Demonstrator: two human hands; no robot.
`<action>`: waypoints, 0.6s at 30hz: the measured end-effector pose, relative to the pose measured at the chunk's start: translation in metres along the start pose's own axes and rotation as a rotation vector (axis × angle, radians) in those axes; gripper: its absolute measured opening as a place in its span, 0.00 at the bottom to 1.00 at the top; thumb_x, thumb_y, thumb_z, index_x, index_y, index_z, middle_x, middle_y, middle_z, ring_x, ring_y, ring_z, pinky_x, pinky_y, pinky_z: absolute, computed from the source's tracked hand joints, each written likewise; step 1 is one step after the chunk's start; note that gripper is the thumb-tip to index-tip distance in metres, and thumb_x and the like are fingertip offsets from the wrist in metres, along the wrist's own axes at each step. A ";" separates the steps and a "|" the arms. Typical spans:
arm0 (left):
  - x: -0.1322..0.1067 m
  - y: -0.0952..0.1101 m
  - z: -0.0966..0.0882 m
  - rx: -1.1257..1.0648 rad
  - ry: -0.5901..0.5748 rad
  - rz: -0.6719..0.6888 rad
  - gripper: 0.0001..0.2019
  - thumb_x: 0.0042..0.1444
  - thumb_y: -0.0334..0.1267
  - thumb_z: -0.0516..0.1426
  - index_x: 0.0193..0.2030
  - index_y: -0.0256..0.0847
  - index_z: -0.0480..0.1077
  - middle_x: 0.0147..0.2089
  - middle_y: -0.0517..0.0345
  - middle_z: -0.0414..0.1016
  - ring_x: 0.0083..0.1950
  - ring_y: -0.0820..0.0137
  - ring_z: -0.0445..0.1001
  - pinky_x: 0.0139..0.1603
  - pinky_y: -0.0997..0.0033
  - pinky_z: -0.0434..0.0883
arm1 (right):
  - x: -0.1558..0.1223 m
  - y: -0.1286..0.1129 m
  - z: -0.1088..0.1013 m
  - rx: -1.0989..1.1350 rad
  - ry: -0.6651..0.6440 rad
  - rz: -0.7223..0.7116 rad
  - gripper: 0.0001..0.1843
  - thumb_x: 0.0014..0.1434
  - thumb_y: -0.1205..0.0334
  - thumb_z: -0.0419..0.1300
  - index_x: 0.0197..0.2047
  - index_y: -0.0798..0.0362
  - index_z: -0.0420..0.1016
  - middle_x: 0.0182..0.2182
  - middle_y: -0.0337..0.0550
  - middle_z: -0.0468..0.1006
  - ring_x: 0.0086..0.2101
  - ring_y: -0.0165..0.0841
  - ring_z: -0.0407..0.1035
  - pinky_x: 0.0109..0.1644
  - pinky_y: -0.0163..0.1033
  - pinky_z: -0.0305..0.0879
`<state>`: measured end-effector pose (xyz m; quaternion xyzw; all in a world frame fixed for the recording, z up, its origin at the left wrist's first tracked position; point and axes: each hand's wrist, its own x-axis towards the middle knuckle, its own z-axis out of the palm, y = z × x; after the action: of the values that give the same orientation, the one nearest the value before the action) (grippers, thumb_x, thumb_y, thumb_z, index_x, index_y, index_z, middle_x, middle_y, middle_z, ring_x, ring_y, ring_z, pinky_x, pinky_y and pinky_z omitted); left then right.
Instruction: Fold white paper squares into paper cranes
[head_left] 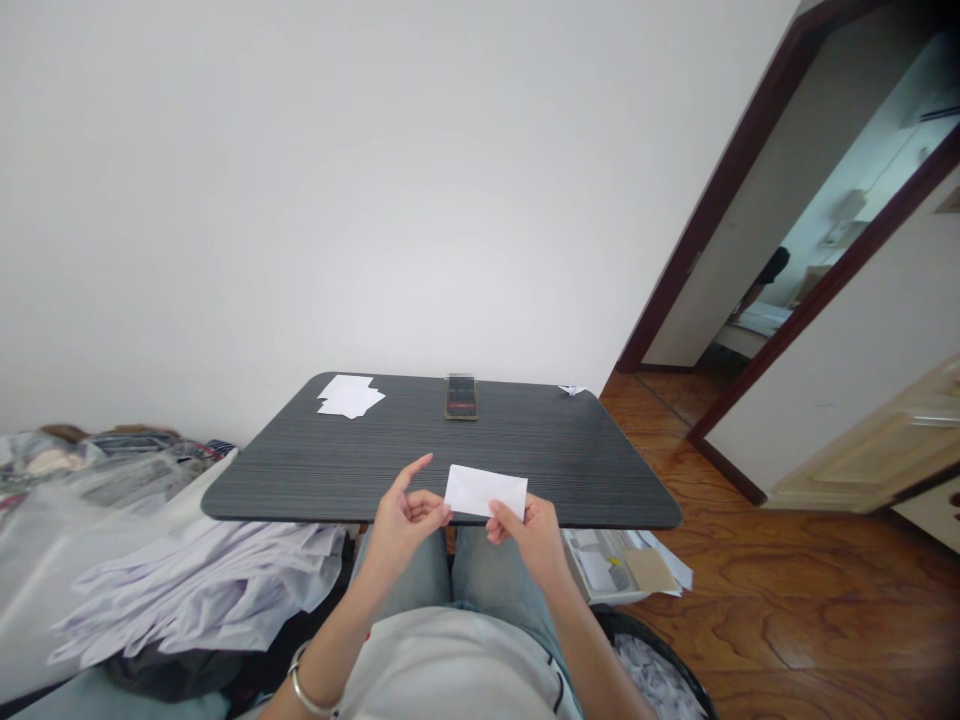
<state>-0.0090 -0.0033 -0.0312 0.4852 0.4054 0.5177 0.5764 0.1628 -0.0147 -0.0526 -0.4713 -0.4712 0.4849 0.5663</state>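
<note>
A small white sheet of paper (480,490) is held up just above the front edge of the dark table (390,450). My right hand (531,530) grips its lower right part, thumb on the front and fingers curled behind. At the lower left corner, my left hand (405,510) pinches the paper between thumb and curled fingers, while its index finger points up and away. Several loose white papers (349,396) lie overlapping at the table's back left. A small folded paper piece (571,390) rests near the back right corner.
A phone (461,397) lies at the table's back middle, near the white wall (450,200). Piled white cloth (217,590) is to the left. Below the right side are a white box (600,592) of papers and a black bin (697,690) with paper scraps.
</note>
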 end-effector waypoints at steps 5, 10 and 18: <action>0.001 0.002 -0.002 -0.038 0.000 0.016 0.34 0.44 0.39 0.61 0.57 0.32 0.55 0.23 0.64 0.70 0.25 0.74 0.70 0.31 0.73 0.70 | -0.002 -0.001 0.000 -0.005 -0.023 -0.006 0.15 0.48 0.53 0.62 0.22 0.59 0.72 0.16 0.41 0.74 0.16 0.28 0.67 0.21 0.32 0.66; 0.002 0.000 0.009 -0.078 -0.139 -0.024 0.29 0.41 0.37 0.64 0.52 0.35 0.62 0.36 0.55 0.74 0.36 0.70 0.71 0.37 0.73 0.68 | -0.007 -0.005 0.005 -0.043 -0.074 -0.032 0.14 0.48 0.54 0.62 0.24 0.58 0.72 0.16 0.41 0.75 0.17 0.29 0.68 0.22 0.32 0.67; 0.001 -0.003 0.020 0.045 -0.013 0.004 0.17 0.41 0.36 0.63 0.40 0.35 0.70 0.30 0.59 0.73 0.30 0.73 0.69 0.32 0.77 0.64 | -0.010 -0.004 0.008 -0.137 -0.096 -0.061 0.13 0.49 0.55 0.61 0.26 0.59 0.72 0.17 0.43 0.76 0.18 0.31 0.69 0.23 0.34 0.68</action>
<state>0.0111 -0.0047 -0.0304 0.5019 0.4122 0.5066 0.5670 0.1540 -0.0240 -0.0489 -0.4706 -0.5440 0.4563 0.5239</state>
